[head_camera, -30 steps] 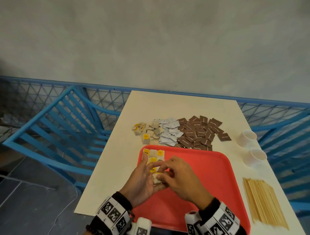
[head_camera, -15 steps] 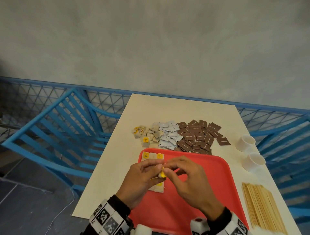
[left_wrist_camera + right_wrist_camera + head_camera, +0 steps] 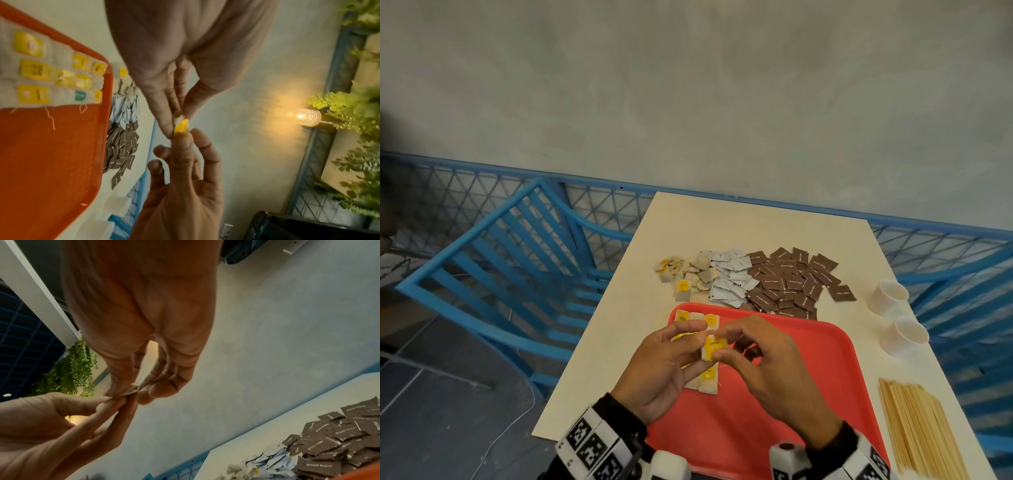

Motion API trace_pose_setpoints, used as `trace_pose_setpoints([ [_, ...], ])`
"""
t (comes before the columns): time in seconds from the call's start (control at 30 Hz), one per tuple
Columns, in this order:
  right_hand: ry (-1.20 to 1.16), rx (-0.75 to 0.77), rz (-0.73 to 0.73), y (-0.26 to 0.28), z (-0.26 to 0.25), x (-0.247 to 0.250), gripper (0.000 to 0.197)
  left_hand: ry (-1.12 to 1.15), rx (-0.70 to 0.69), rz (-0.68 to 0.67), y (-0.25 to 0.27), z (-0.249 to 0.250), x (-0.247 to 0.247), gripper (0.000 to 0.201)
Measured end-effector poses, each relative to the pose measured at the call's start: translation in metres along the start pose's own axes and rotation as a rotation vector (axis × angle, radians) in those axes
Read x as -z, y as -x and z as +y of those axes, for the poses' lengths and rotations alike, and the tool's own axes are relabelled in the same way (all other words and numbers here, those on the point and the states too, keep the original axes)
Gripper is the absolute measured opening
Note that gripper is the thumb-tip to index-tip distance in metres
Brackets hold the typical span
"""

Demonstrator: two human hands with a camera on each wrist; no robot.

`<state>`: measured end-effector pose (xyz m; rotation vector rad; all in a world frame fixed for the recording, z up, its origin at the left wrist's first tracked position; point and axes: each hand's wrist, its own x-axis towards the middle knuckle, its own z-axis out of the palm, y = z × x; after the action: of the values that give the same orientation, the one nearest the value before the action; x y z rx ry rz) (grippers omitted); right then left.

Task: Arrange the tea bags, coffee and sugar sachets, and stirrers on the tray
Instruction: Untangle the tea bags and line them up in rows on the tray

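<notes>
Both hands hold one tea bag (image 3: pixel 711 349) with a yellow tag above the left part of the red tray (image 3: pixel 808 377). My left hand (image 3: pixel 700 337) pinches its upper left edge. My right hand (image 3: pixel 722 346) pinches its right side, its other fingers curled. In the left wrist view the yellow tag (image 3: pixel 181 128) sits between the fingertips of both hands. Rows of tea bags (image 3: pixel 697 318) lie flat in the tray's far left corner, partly hidden by my left hand. Beyond the tray lie loose tea bags (image 3: pixel 688 274), white sachets (image 3: pixel 731 277) and brown sachets (image 3: pixel 791 284). Wooden stirrers (image 3: pixel 921 428) lie to the tray's right.
Two white paper cups (image 3: pixel 888 296) stand at the table's right edge, beyond the stirrers. A blue chair (image 3: pixel 500 267) stands left of the table, and a blue lattice railing (image 3: pixel 602 202) runs behind it. The table's (image 3: pixel 722 226) far half is bare.
My hands have risen from the row of tea bags on the tray. They now hold one tea bag up, its yellow tag turned toward the head camera.
</notes>
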<state>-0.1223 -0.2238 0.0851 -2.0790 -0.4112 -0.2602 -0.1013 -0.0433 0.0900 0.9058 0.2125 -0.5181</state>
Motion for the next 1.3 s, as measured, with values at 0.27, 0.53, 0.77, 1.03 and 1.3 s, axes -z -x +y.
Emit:
trace_pose_setpoints([
  [0.27, 0.124, 0.053, -0.050, 0.001, 0.000, 0.002, 0.019, 0.020, 0.060, -0.002, 0.003, 0.003, -0.007, 0.048],
  [0.53, 0.032, 0.099, 0.033, -0.002, -0.005, 0.012, 0.011, -0.002, 0.110, 0.025, 0.001, -0.001, -0.005, 0.037],
  [0.77, 0.053, 0.107, -0.011, -0.005, -0.004, 0.019, 0.014, -0.062, 0.078, -0.022, -0.001, 0.000, -0.013, 0.043],
  [1.03, -0.011, -0.014, -0.001, -0.017, -0.024, 0.040, 0.016, -0.880, -0.480, -0.215, -0.001, 0.010, -0.015, 0.040],
  [1.3, -0.242, -0.156, 0.089, -0.018, -0.031, 0.033, 0.012, -0.627, -0.542, -0.060, 0.000, 0.006, -0.024, 0.020],
])
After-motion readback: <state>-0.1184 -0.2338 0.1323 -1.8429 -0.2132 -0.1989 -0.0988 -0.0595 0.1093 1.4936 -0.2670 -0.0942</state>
